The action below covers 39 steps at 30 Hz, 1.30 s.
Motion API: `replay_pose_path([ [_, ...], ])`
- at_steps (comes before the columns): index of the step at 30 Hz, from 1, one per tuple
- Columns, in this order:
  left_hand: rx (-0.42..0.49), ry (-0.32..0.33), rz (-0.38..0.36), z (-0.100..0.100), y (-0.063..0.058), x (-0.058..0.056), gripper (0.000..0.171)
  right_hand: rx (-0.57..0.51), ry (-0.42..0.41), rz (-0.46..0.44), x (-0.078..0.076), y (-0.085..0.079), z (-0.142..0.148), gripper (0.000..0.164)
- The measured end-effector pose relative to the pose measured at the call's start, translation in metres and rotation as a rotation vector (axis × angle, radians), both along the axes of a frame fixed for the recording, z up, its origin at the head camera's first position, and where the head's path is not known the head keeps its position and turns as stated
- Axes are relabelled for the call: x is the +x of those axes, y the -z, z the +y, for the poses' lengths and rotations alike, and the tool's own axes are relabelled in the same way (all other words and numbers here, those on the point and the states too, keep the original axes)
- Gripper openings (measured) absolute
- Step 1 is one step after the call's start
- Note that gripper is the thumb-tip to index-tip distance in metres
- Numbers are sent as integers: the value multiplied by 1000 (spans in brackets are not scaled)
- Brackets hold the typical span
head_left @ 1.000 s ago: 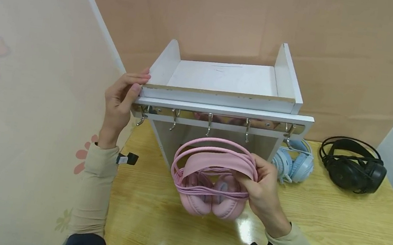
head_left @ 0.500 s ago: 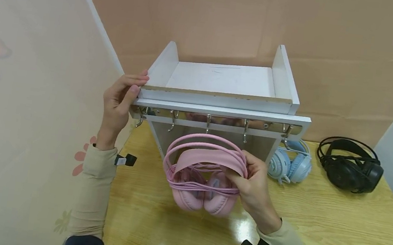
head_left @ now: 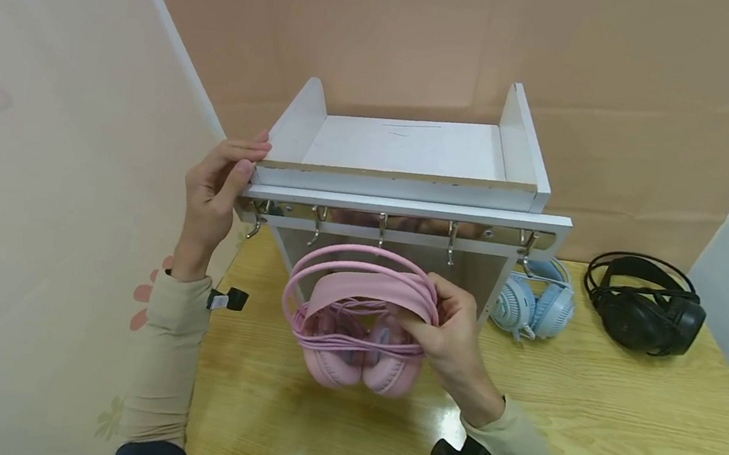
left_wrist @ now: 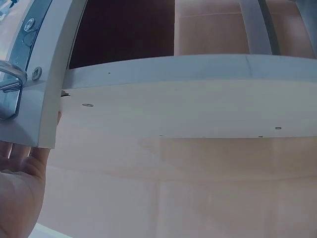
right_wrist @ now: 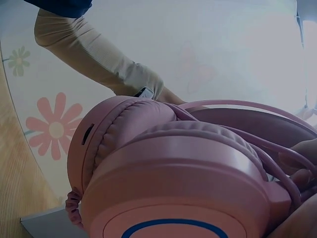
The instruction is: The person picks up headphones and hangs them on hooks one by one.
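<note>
My right hand (head_left: pixel 454 335) grips pink headphones (head_left: pixel 373 286) by the right side of their headband, thumb at the inner band. The ear cups hang below, and a bundled pink cord crosses the headband. They are held in front of and just below the row of metal hooks (head_left: pixel 381 230) on a white wooden shelf (head_left: pixel 408 209). In the right wrist view, a pink ear cup (right_wrist: pixel 173 183) fills the middle. My left hand (head_left: pixel 213 192) holds the shelf's left end, thumb near the front corner and fingers along the side; the left wrist view shows them partly hidden behind the board.
Light blue headphones (head_left: pixel 534 307) hang or rest below the shelf's right end, near the rightmost hook. Black headphones (head_left: pixel 650 315) lie farther right on the wooden table (head_left: pixel 587 426). A pale patterned panel (head_left: pixel 61 218) stands close on the left, and brown paper (head_left: pixel 418 27) covers the back.
My right hand has carried the pink headphones leftward along the front of the hooks. My left hand has stayed on the shelf's left end. The whole head view has shifted slightly.
</note>
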<state>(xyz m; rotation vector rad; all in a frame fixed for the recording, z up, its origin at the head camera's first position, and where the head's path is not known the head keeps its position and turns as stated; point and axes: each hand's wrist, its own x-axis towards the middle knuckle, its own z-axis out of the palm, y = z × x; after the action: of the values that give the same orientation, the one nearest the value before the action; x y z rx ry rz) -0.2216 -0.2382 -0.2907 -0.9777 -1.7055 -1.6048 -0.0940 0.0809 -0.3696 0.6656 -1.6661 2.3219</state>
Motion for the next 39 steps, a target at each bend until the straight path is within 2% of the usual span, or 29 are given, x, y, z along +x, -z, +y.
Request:
replay_pose_path([
  [5, 3, 3, -4, 0, 0, 0, 21, 14, 21, -10, -1, -2, -4, 34],
  [15, 1, -23, -4, -1, -1, 3, 21, 27, 6, 0, -3, -1, -15, 32],
  [22, 4, -13, 1, -1, 0, 3, 21, 45, 6, 38, -4, -1, -23, 18],
  [31, -41, -4, 12, -1, -5, 2, 21, 71, 20, 20, -6, 3, -31, 23],
  [39, -59, 6, 18, -2, -7, 2, 20, 81, 17, -7, -8, 4, -41, 15],
])
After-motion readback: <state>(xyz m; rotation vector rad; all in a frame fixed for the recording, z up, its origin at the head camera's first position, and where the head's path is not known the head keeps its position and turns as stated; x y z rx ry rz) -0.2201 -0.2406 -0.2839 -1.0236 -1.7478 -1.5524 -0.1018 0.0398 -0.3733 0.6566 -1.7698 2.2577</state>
